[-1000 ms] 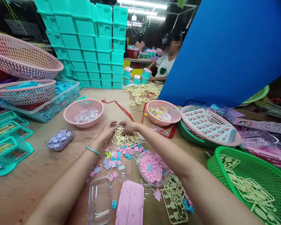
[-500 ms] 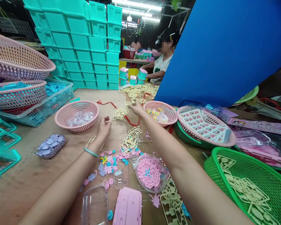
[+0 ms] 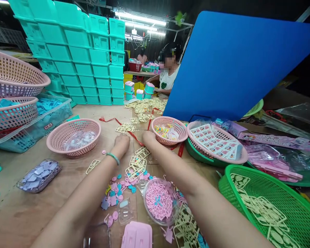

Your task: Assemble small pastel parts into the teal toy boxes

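My left hand (image 3: 122, 143) is closed over the middle of the table, fingers curled under and mostly hidden. Just beyond it lie flat cream plastic sprue frames (image 3: 125, 127). My right hand (image 3: 147, 137) is a short way to the right, also curled, beside a small pink basket (image 3: 167, 142) of yellow and white bits. What either hand grips is hidden. A red ribbon (image 3: 136, 137) runs between the hands. Nearer me are more cream sprues (image 3: 136, 167), scattered pink and blue pieces (image 3: 119, 189), and a clear round tub of pink pieces (image 3: 160, 201).
A pink basket (image 3: 73, 154) of clear packets and a purple-filled pack (image 3: 38, 175) are left. Turquoise boxes (image 3: 80, 65) are stacked behind. Right are a blue board (image 3: 222, 69), sticker sheets (image 3: 214, 141) and a green basket (image 3: 274, 182). A person (image 3: 167, 74) works at the back.
My hands have come closer together. The cream sprues that were by my right hand now lie beyond my hands, and my right hand is away from them. The view has shifted.
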A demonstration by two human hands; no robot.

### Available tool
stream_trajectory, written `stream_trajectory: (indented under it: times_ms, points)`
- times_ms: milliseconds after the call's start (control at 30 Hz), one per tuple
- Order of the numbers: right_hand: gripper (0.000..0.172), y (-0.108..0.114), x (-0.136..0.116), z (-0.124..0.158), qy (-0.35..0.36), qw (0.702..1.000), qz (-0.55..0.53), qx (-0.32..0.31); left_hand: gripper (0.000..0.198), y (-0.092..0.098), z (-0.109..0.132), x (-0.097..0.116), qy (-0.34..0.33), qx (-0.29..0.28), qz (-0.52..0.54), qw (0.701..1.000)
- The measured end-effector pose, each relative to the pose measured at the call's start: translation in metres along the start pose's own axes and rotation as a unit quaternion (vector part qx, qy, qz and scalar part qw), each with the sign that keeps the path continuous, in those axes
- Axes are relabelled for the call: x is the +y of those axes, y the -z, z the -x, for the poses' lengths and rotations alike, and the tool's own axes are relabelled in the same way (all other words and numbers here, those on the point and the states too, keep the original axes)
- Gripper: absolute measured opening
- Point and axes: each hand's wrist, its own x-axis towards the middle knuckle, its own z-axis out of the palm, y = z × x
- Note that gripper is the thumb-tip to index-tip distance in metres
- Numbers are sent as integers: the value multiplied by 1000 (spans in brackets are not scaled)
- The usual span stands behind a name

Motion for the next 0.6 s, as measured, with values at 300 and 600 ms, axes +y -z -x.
stream_trajectory:
  times_ms: [300, 600]
  points:
    - [40, 43, 87, 56, -65, 963, -9, 260, 23, 7, 35, 10, 43, -110, -26, 993]
    - [43, -19, 46, 82, 209, 976, -62, -20, 34, 13, 71, 20, 112, -231, 46, 965]
